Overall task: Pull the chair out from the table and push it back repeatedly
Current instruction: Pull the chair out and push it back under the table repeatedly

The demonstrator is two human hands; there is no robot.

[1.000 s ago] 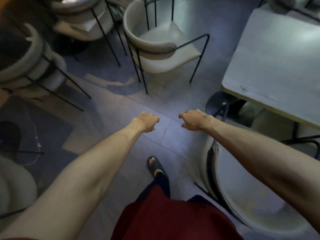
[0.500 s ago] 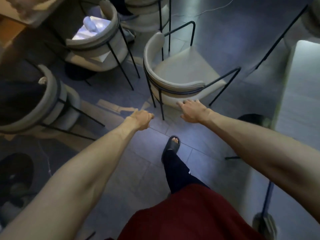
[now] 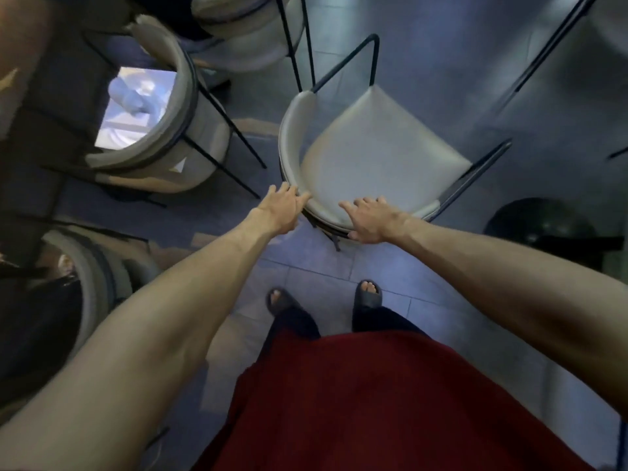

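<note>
While both bare arms reach forward, the left hand [image 3: 283, 209] lies spread, fingers extended, its tips touching the curved backrest of the pale chair [image 3: 370, 154]; the right hand [image 3: 368, 217] rests flat and splayed on that backrest's top edge, thumb hanging below the rim, not clenched around it. That chair stands on the tiled floor [image 3: 319, 270] just ahead of two dark slides [image 3: 367, 297], its seat facing away from the person. Another round-backed chair [image 3: 163, 130] stands left. No brand, label or writing can be read anywhere.
</note>
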